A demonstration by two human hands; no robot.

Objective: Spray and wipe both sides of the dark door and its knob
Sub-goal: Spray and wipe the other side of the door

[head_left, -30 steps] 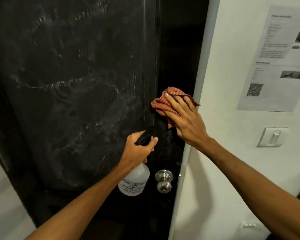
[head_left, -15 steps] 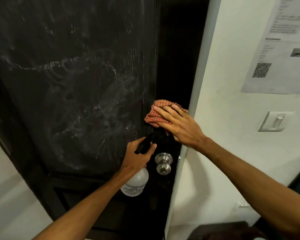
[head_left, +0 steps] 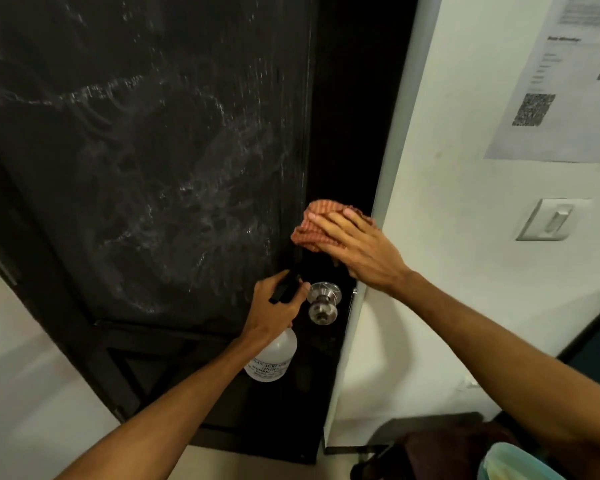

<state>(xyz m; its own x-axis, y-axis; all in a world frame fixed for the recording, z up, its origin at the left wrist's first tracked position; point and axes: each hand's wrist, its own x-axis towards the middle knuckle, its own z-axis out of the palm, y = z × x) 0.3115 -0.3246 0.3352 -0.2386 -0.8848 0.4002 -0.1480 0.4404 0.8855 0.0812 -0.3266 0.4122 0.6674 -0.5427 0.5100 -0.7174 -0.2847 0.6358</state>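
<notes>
The dark door (head_left: 160, 161) fills the left and middle of the head view, its panel streaked with whitish wet smears. A round silver knob (head_left: 323, 301) sticks out near the door's right edge. My right hand (head_left: 361, 247) presses a red checked cloth (head_left: 314, 225) flat against the door just above the knob. My left hand (head_left: 274, 310) grips a clear spray bottle (head_left: 274, 355) by its black trigger head, right beside the knob on its left.
A white wall (head_left: 465, 271) stands right of the door, with a pale door frame (head_left: 385, 202) along its edge. On the wall hang a printed sheet with a QR code (head_left: 534, 109) and a light switch (head_left: 551, 220). Dark items and a pale blue object (head_left: 520, 462) lie at bottom right.
My right hand has slid the cloth down the door's right edge to just above the knob. The view has tilted downward, showing more of the lower door.
</notes>
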